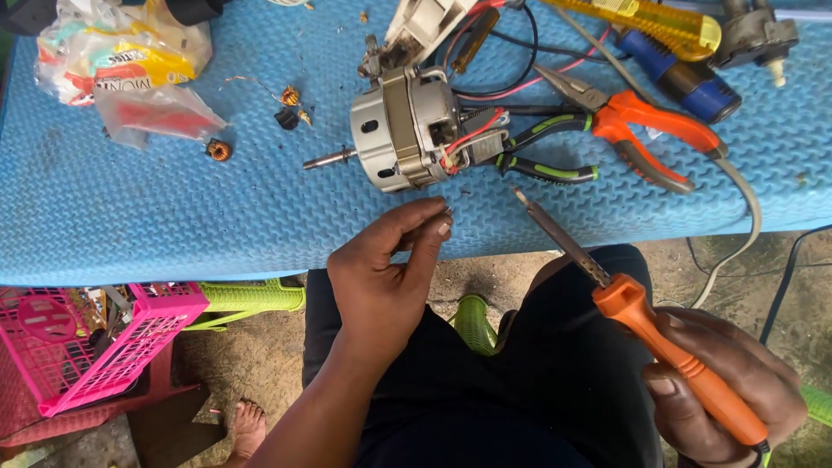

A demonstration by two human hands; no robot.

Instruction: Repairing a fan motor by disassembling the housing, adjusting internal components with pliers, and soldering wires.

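Right hand, lower right: closed around the orange handle of a soldering iron, whose metal shaft slants up and to the left, tip just short of the desk's near edge and pointing toward the motor. Left hand, centre: raised above the lap, thumb and fingertips pinched narrowly together at the desk edge; whether anything lies between them is too small to tell.

Electric motor: lying on its side on the desk, which is covered with a blue ribbed foam mat; a steel shaft projects to the left, and red and black wires leave its right end. It sits just beyond both hands, the iron's tip near its wired end.

To the motor's right, touching or just beside it: green-and-black handled pliers and orange-handled long-nose pliers, the handles overlapping. Farther back right: a yellow utility knife and a blue-handled tool. A grey cord runs off the desk edge at the right.

To the motor's left, well apart: small copper coils and a heap of crumpled plastic bags. Below the desk at lower left: a pink plastic basket and a bare foot on the ground.
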